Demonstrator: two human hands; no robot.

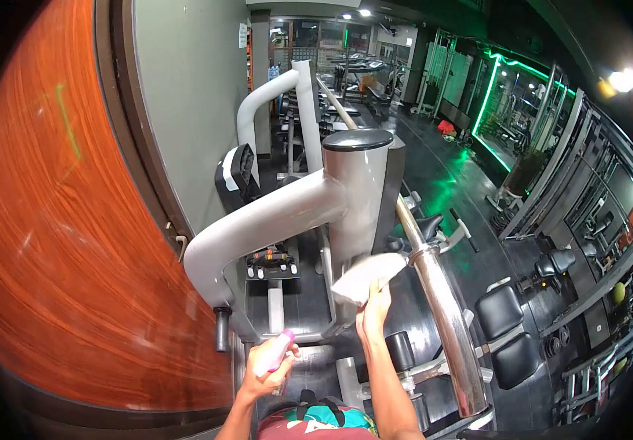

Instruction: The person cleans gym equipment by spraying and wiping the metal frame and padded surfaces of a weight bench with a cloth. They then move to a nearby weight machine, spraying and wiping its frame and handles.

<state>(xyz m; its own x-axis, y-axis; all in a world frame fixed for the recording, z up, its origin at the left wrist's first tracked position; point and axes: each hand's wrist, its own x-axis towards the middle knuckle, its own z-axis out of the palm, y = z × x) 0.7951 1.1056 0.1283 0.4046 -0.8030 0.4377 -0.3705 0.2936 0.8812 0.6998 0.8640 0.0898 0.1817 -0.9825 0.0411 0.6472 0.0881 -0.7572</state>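
Note:
My left hand (260, 372) is closed around a small, pale pink bottle with a bright pink cap (277, 353), tilted up and to the right, low in the view. In my right hand (373, 312) is a white cloth (366, 276), gripped at its lower edge and slightly blurred. The cloth overlaps the lower part of a thick grey machine post (360, 191) with a black top cap. A curved grey tube (257, 227) runs from that post down to the left, ending near a black handle grip (222, 328). Just right of the cloth is a shiny steel bar (448, 330) with a collar.
A glossy wood-grain panel (103, 257) fills the left side. Black padded seats (507, 359) stand on the dark floor at right. Farther back are a dumbbell rack (290, 139), other gym machines and a green-lit mirror frame (486, 103).

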